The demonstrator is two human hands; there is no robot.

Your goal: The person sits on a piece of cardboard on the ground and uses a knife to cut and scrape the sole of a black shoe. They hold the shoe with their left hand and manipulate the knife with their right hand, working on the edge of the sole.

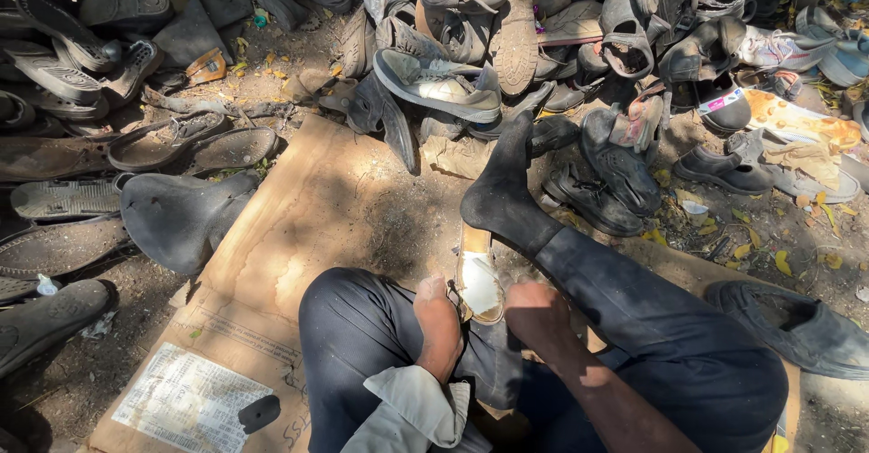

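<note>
We sit on cardboard (299,227) among a heap of shoes (507,46). Our left hand (439,326) and right hand (539,317) both grip a worn sole (478,276) lying between our knees, beside the socked foot (502,190). The fingers are curled around its near end, hidden underneath.

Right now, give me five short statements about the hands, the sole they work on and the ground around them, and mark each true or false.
1. Both hands, left hand and right hand, are at a pale shoe sole. True.
2. The person sits on a blue plastic sheet. False: on flattened brown cardboard.
3. A pile of worn shoes lies ahead. True.
4. The outstretched foot is bare. False: it wears a dark sock.
5. The right hand grips a hammer. False: no hammer shows.
</note>
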